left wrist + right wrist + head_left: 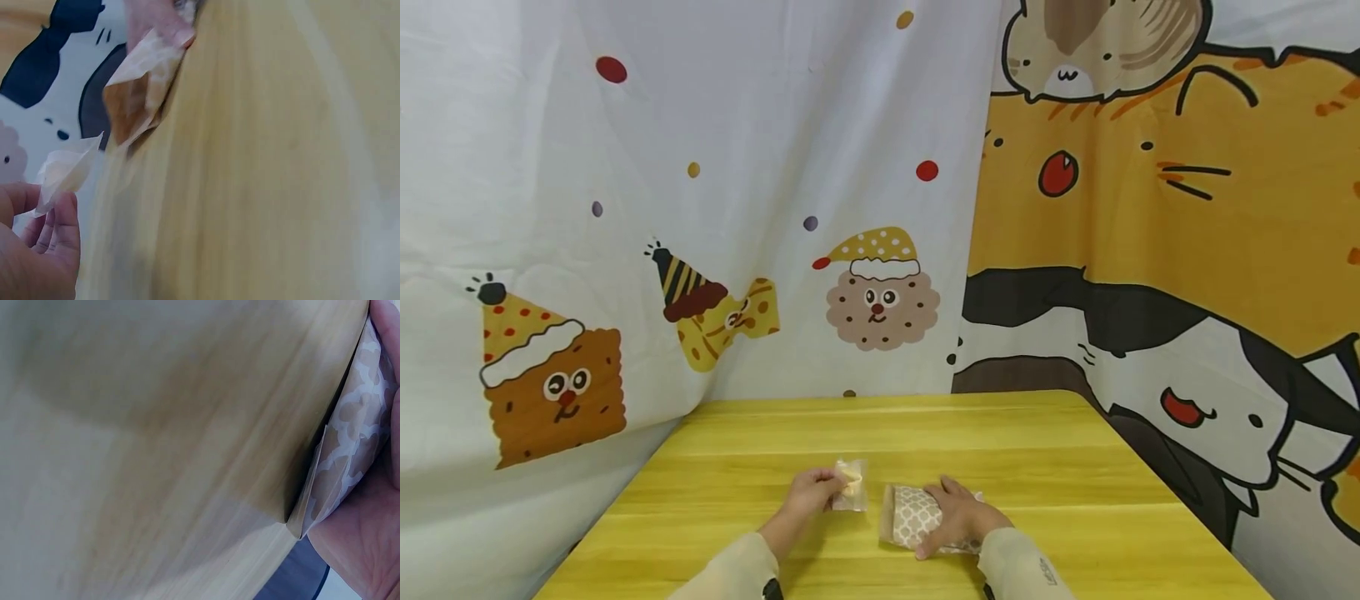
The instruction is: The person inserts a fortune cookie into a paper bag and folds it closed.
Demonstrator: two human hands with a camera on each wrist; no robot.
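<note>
Between the thumb and fingers of my left hand is a small clear packet with something pale yellow inside, held just above the table. The left wrist view shows the packet pinched near its edge. To its right, a brown paper bag with a white lattice pattern lies flat on the table, its mouth toward the packet. My right hand grips the bag across its width, thumb on the near side, fingers on the far side. The bag's open brown mouth gapes a little; what it holds is hidden.
A yellow wood-grain table spreads under both hands. Behind it hangs a white curtain with cartoon biscuits, and at the right a cloth with cartoon cats.
</note>
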